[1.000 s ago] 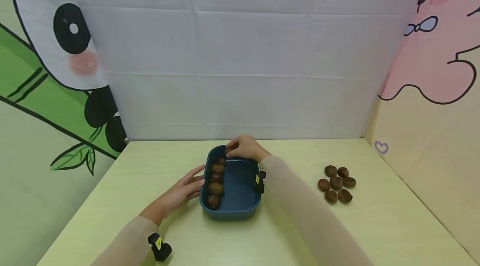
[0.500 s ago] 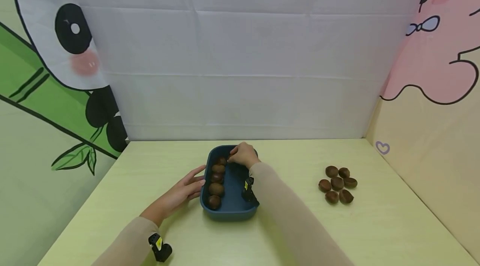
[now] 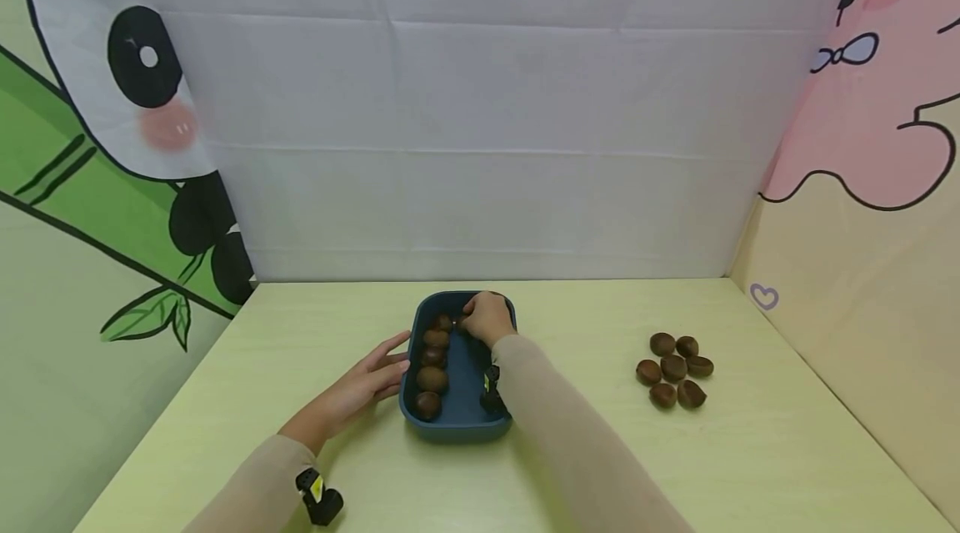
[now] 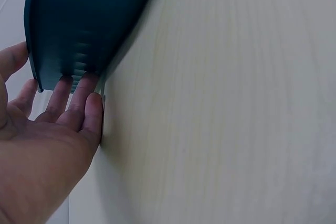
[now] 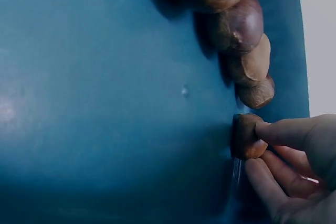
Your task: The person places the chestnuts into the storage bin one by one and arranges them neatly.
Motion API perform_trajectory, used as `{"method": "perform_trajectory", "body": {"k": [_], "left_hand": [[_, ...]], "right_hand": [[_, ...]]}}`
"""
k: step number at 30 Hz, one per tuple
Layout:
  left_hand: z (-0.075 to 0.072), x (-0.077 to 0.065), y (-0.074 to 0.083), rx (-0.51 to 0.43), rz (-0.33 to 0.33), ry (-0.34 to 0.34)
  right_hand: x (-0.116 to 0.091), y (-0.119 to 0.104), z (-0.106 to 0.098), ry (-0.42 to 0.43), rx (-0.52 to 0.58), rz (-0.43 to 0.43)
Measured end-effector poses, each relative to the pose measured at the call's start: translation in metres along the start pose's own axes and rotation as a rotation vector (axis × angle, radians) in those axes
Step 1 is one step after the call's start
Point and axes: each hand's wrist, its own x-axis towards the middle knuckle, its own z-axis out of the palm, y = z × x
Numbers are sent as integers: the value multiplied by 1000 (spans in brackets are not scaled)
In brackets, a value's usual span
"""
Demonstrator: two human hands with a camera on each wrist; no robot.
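Observation:
A dark blue rectangular box [image 3: 459, 433] stands on the table, with a row of several brown chestnuts [image 3: 432, 380] along its left inner wall. Inside its far end, my right hand [image 3: 490, 318] pinches one chestnut [image 5: 249, 136] between thumb and fingers, low at the box floor. In the right wrist view that chestnut sits close to the end of the row. My left hand [image 3: 367, 374] touches the box's left outer side with extended fingers; in the left wrist view the fingertips [image 4: 64, 80] lie against the box wall.
On the right of the pale table [image 3: 585, 466] lies a loose cluster of several chestnuts [image 3: 673, 367]. A white cloth backdrop [image 3: 487, 216] rises behind the table's far edge, with cartoon-printed panels at either side.
My right hand, carrying a chestnut, has come down from above the far rim into the box, just right of the row. The left hand and the box stay put.

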Motion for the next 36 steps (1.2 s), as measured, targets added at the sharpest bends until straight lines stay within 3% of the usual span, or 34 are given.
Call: {"method": "perform_trajectory", "body": {"k": [7, 15, 21, 29, 36], "left_hand": [[1, 0, 1, 5, -5, 5], [0, 1, -2, -4, -10, 12], [0, 1, -2, -5, -8, 10], [0, 0, 0, 6, -7, 13], [0, -3, 2, 3, 9, -8]], "right_hand": [[-2, -8, -8, -14, -48, -50], [0, -23, -34, -86, -93, -163], [-13, -30, -58, -149, -64, -231], [-28, -15, -88, -167, -62, -288], [-45, 22, -122, -210, -23, -316]]}}
